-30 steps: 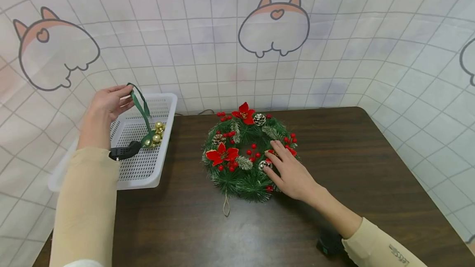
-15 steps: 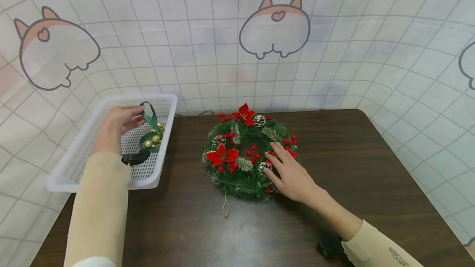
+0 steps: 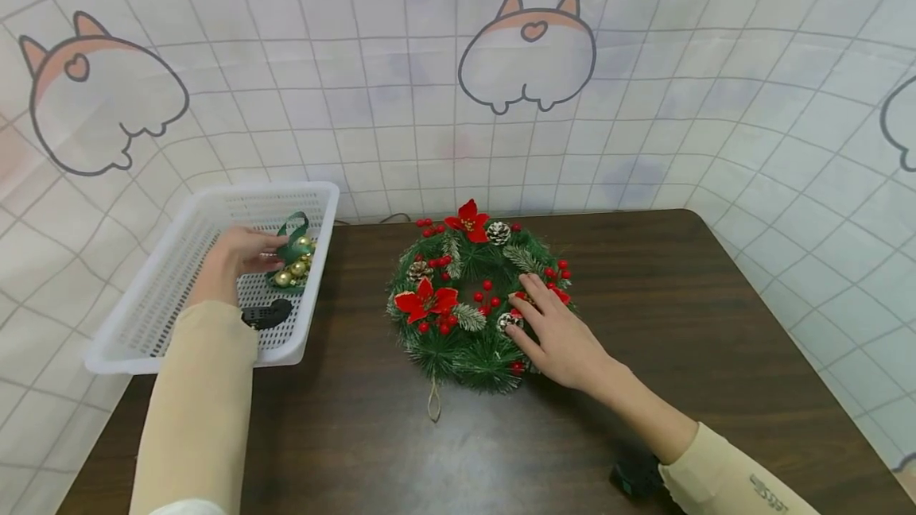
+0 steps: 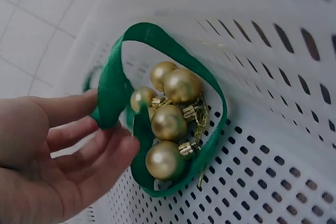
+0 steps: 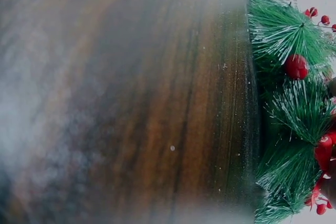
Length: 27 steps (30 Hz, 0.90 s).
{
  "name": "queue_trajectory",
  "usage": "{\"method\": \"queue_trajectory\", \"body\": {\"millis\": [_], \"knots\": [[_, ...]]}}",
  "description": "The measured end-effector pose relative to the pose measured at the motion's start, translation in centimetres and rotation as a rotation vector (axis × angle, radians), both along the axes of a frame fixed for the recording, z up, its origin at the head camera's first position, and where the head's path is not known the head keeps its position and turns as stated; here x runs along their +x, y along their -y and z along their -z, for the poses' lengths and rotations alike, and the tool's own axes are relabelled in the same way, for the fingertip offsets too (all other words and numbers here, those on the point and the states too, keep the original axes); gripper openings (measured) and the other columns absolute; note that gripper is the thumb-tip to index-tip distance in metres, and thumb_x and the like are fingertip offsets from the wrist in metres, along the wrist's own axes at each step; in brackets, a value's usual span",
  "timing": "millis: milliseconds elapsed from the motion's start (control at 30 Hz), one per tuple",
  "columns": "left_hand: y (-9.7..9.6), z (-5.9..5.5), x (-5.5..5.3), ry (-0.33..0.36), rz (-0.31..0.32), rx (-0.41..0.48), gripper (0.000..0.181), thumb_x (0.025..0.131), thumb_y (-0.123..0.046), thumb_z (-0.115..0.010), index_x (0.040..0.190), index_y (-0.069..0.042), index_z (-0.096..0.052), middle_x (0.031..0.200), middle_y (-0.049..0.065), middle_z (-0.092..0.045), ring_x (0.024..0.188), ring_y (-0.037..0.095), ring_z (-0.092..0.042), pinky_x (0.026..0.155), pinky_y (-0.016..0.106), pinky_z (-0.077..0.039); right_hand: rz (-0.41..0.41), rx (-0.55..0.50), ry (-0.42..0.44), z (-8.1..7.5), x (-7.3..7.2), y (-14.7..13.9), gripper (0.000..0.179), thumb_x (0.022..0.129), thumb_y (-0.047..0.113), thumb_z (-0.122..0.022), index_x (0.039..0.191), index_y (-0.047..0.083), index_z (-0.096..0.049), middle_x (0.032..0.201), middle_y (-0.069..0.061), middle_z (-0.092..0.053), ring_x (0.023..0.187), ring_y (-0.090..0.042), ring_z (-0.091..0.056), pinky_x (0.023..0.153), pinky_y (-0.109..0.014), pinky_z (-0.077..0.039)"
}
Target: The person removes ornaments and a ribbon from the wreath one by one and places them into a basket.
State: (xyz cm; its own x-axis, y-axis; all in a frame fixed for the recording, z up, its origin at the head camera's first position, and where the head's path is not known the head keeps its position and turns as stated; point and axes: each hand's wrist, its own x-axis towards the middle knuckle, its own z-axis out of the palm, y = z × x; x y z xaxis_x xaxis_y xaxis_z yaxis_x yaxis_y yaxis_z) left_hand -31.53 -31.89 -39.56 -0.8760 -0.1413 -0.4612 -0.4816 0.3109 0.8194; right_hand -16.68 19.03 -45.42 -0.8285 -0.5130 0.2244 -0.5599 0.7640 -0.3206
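Note:
In the head view my left hand (image 3: 246, 251) is inside the white plastic basket (image 3: 325, 249), at its right part. Thumb and forefinger pinch a strip of green ribbon (image 4: 108, 90), while the other fingers hang loosely below. The ribbon loops around several gold bauble ornaments (image 4: 181, 85) on the basket floor. My right hand (image 3: 561, 336) lies flat with fingers spread on the right side of a green wreath (image 3: 436, 352). Red poinsettias (image 3: 427, 300), red berries and pine cones decorate it. The right wrist view shows only the wreath's edge beside the table.
A dark wooden table (image 3: 680, 308) carries basket and wreath. A twine loop (image 3: 434, 402) sticks out from the wreath's near edge. Behind the table hangs a white gridded cloth (image 3: 429, 157) with cartoon drawings. Dark devices are strapped to both wrists.
My left hand has lowered the green ribbon into the basket, moving down and slightly right, so the ribbon now sits close around the gold baubles. The right hand and wreath stay put.

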Motion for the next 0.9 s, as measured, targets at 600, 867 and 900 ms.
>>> {"method": "queue_trajectory", "body": {"millis": [600, 867, 900], "knots": [[-0.8, -2.6, 1.2, -0.087, 0.244, -0.357, 0.069, 0.107, -0.03, -0.054, 0.148, 0.02, -0.031, 0.138, 0.036, -0.045, 0.119, 0.045, -0.056, 0.099, 0.05, -0.052, -0.008, 0.003, -0.01, -0.3, -0.2, -0.2, 0.061, 0.108, 0.043, -0.053, 0.149, -0.002, -0.05, 0.164, -0.023, -0.026, 0.154, -0.035, -0.016, 0.121, -0.053, -0.023], [-4.2, -6.2, 2.4, -0.234, 0.387, -0.528, 0.064, 0.108, -0.042, -0.048, 0.146, 0.01, -0.044, 0.142, 0.036, -0.046, 0.124, 0.051, -0.051, 0.102, 0.06, -0.045, -0.004, -0.039, -0.052, -1.6, -0.7, -1.0, 0.057, 0.106, 0.038, -0.057, 0.146, -0.002, -0.052, 0.16, -0.025, -0.034, 0.15, -0.04, -0.027, 0.117, -0.058, -0.029], [-4.7, -6.5, 2.6, -0.259, 0.399, -0.555, 0.063, 0.108, -0.042, -0.048, 0.145, 0.009, -0.046, 0.142, 0.035, -0.047, 0.125, 0.051, -0.05, 0.102, 0.061, -0.043, 0.0, -0.049, -0.063, -1.8, -0.8, -1.1, 0.056, 0.106, 0.037, -0.058, 0.145, -0.002, -0.053, 0.159, -0.025, -0.035, 0.149, -0.04, -0.029, 0.117, -0.058, -0.029]]}}
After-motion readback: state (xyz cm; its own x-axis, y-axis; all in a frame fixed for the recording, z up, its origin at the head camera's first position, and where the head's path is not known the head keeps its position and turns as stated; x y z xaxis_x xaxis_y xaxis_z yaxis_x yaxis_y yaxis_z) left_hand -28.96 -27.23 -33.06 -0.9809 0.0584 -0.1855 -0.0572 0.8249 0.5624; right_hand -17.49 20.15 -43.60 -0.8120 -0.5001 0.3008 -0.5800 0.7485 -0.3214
